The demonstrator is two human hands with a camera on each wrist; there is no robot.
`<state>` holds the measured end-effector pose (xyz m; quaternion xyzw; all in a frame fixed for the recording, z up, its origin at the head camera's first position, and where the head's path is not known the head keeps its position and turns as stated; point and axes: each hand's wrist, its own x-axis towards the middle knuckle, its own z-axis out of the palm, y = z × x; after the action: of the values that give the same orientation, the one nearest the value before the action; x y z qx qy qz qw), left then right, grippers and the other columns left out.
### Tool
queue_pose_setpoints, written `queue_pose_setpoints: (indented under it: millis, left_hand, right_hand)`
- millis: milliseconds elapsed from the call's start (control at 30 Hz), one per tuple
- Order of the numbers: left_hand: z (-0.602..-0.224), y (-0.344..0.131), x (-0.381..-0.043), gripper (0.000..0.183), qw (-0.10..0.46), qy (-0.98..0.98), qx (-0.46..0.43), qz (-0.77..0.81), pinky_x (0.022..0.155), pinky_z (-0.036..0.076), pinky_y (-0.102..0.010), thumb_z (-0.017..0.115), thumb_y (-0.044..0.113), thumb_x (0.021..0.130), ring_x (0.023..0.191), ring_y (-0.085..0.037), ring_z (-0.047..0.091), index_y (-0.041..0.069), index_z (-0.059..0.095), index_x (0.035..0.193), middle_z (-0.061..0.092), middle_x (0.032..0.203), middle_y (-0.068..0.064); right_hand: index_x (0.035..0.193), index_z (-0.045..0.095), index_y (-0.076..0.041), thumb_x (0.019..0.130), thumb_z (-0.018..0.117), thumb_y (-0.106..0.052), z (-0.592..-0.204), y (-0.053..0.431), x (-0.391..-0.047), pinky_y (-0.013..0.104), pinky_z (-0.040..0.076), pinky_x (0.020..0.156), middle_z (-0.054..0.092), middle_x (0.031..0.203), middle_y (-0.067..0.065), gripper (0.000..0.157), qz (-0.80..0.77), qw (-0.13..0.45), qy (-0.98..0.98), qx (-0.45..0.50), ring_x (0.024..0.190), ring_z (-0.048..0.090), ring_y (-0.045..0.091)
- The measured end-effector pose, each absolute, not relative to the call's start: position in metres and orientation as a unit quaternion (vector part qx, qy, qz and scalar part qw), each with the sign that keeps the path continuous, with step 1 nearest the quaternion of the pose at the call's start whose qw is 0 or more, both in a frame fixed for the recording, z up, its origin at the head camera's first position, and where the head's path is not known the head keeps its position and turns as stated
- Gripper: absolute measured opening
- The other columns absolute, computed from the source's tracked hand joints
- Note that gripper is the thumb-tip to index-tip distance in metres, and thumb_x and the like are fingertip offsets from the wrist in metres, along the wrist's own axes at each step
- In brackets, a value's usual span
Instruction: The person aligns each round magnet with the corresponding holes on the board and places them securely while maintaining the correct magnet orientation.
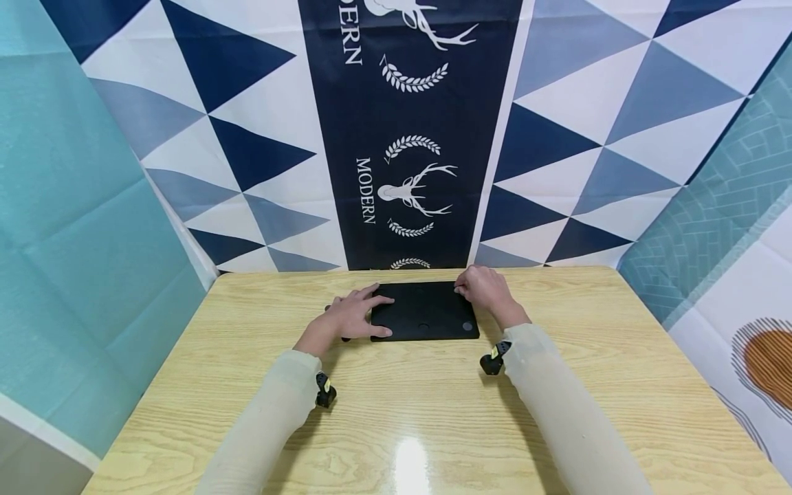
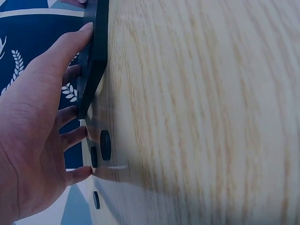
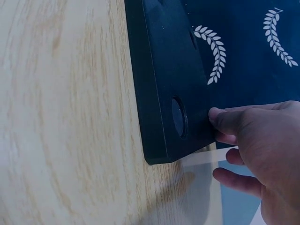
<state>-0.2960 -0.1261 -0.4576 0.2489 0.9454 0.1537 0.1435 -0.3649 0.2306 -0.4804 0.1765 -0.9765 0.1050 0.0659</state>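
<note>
A flat black rectangular panel (image 1: 423,308) lies on the wooden table near the wall. My left hand (image 1: 353,314) is spread at its left end. The thumb touches the front corner and the forefinger reaches over the top, while the other fingers extend past the left side. Small black discs (image 2: 105,145) stand out beside those fingers in the left wrist view. At the panel's far right corner, my right hand (image 1: 485,287) pinches the edge with thumb and forefinger; anything between the fingertips is hidden. A round greyish inset (image 3: 179,117) shows in the near right corner.
The wooden table (image 1: 408,392) ends at the patterned wall cloth (image 1: 411,137) just behind the panel. Teal cloth (image 1: 93,206) hangs along the left side, and more patterned cloth (image 1: 730,275) borders the right.
</note>
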Motion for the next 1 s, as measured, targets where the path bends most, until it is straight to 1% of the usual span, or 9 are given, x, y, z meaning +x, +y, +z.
queue_pose_setpoints:
  millis: [67,100,167,200,400,433,467,767,1000]
  left_hand:
    - [-0.458,-0.126,-0.296,0.077,0.143,0.946,0.249,0.152,0.133,0.024,-0.081,0.071,0.064,0.105,0.177,-0.046,0.022,0.038,0.046,0.173,0.012,0.193,-0.005]
    - [-0.458,-0.126,-0.296,0.078,0.143,0.946,0.248,0.151,0.133,0.024,-0.081,0.071,0.064,0.105,0.177,-0.046,0.022,0.038,0.045,0.173,0.012,0.193,-0.005]
    - [-0.458,-0.126,-0.296,0.078,0.142,0.947,0.248,0.149,0.133,0.024,-0.081,0.070,0.064,0.105,0.177,-0.046,0.022,0.038,0.045,0.173,0.012,0.193,-0.006]
    - [-0.458,-0.126,-0.296,0.077,0.142,0.947,0.248,0.147,0.133,0.025,-0.081,0.070,0.064,0.105,0.176,-0.047,0.022,0.038,0.045,0.173,0.012,0.193,-0.006]
    - [-0.458,-0.125,-0.296,0.077,0.142,0.947,0.248,0.148,0.133,0.024,-0.082,0.071,0.063,0.105,0.176,-0.047,0.022,0.038,0.045,0.173,0.013,0.193,-0.006]
    - [-0.458,-0.125,-0.296,0.078,0.143,0.947,0.248,0.149,0.133,0.023,-0.082,0.070,0.064,0.105,0.176,-0.047,0.022,0.038,0.045,0.173,0.012,0.193,-0.006]
    - [-0.457,-0.126,-0.296,0.077,0.142,0.947,0.248,0.148,0.133,0.024,-0.081,0.070,0.064,0.105,0.176,-0.047,0.022,0.038,0.045,0.173,0.013,0.193,-0.006]
    - [-0.458,-0.126,-0.296,0.078,0.142,0.947,0.247,0.147,0.133,0.025,-0.081,0.070,0.065,0.105,0.177,-0.047,0.021,0.039,0.045,0.173,0.012,0.193,-0.005]
    - [-0.458,-0.126,-0.296,0.077,0.138,0.947,0.249,0.147,0.132,0.026,-0.082,0.070,0.064,0.105,0.176,-0.048,0.024,0.037,0.046,0.173,0.014,0.193,-0.007]
  right_hand:
    - [0.105,0.092,-0.018,0.102,0.083,-0.020,-0.479,0.230,-0.363,0.053,0.066,0.083,0.089,0.108,0.007,0.009,0.106,0.063,-0.977,0.176,0.098,0.082,0.031]
    - [0.104,0.092,-0.019,0.102,0.083,-0.021,-0.485,0.233,-0.368,0.052,0.066,0.080,0.088,0.107,0.006,0.009,0.102,0.072,-0.976,0.179,0.096,0.081,0.030]
    - [0.105,0.092,-0.018,0.102,0.083,-0.019,-0.477,0.229,-0.361,0.054,0.066,0.082,0.088,0.108,0.007,0.009,0.105,0.062,-0.977,0.173,0.096,0.081,0.030]
    - [0.105,0.092,-0.020,0.104,0.082,-0.025,-0.487,0.235,-0.369,0.051,0.066,0.081,0.088,0.107,0.004,0.011,0.111,0.071,-0.974,0.182,0.096,0.081,0.027]
    - [0.108,0.091,-0.014,0.106,0.079,-0.022,-0.468,0.224,-0.349,0.051,0.066,0.083,0.088,0.108,0.007,0.015,0.112,0.057,-0.978,0.167,0.092,0.080,0.026]
    - [0.108,0.091,-0.011,0.104,0.080,-0.017,-0.456,0.217,-0.339,0.053,0.066,0.083,0.088,0.108,0.010,0.013,0.105,0.048,-0.981,0.156,0.091,0.079,0.028]
    - [0.109,0.090,-0.011,0.104,0.079,-0.017,-0.455,0.217,-0.338,0.052,0.065,0.082,0.087,0.109,0.010,0.013,0.104,0.047,-0.982,0.153,0.090,0.079,0.028]
    - [0.113,0.089,-0.010,0.105,0.080,-0.018,-0.454,0.215,-0.335,0.048,0.064,0.080,0.086,0.110,0.012,0.015,0.111,0.041,-0.983,0.138,0.087,0.074,0.024]
    - [0.113,0.089,-0.013,0.104,0.080,-0.020,-0.454,0.216,-0.335,0.050,0.064,0.081,0.085,0.109,0.010,0.015,0.109,0.042,-0.983,0.142,0.091,0.076,0.027]
